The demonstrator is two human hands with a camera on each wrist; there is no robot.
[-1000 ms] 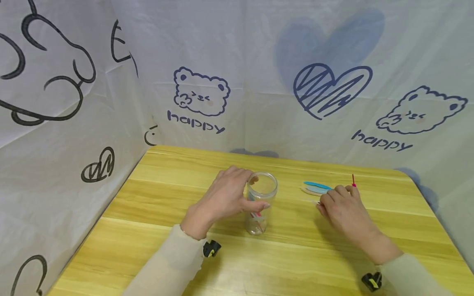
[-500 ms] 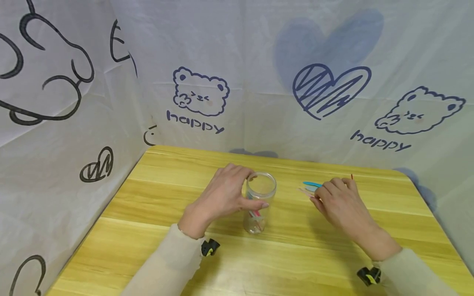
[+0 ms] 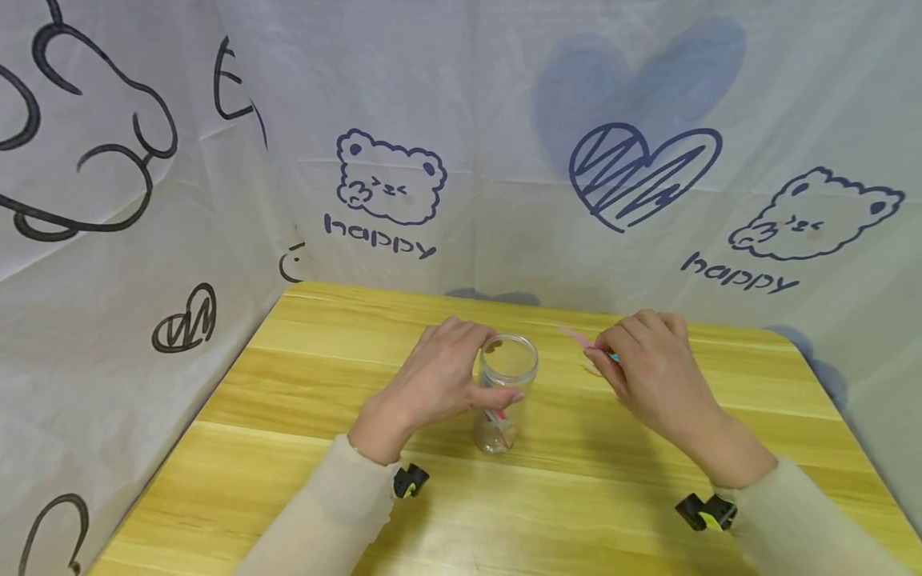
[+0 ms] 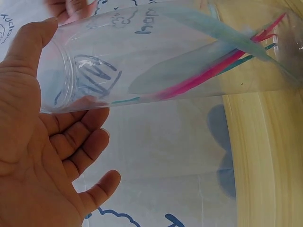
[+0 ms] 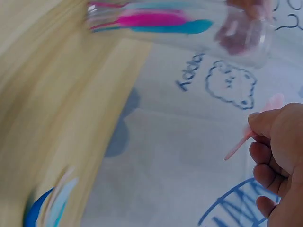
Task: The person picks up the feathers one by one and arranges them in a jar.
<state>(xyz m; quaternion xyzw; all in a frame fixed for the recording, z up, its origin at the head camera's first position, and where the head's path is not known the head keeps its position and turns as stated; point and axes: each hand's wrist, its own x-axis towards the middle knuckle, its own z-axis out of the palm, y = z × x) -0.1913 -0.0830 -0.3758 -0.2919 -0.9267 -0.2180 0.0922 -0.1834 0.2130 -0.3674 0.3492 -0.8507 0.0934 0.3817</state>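
My left hand (image 3: pixel 439 376) grips an upright clear jar (image 3: pixel 497 438) near its open rim, thumb on the near side. Inside the jar lie several slim leaf-shaped pieces with thin stems, among them a magenta piece (image 4: pixel 203 78) and a pale blue piece (image 4: pixel 213 26). To the jar's right, my right hand (image 3: pixel 659 364) pinches a light pink leaf-shaped piece (image 3: pixel 576 336) between thumb and fingers, its thin stem (image 5: pixel 234 150) sticking out in the right wrist view. What material these pieces are made of I cannot tell.
On the wooden table (image 3: pixel 346 496), partly behind the right hand, lie more pieces, including a dark blue piece (image 5: pixel 37 208), a pale blue piece (image 5: pixel 61 196) and a beige one. White cloth (image 3: pixel 504 96) with drawings hangs at the back and left.
My right hand has taken up the pink piece and lifted it slightly, up and to the left. The left hand and the jar stay nearly in place.
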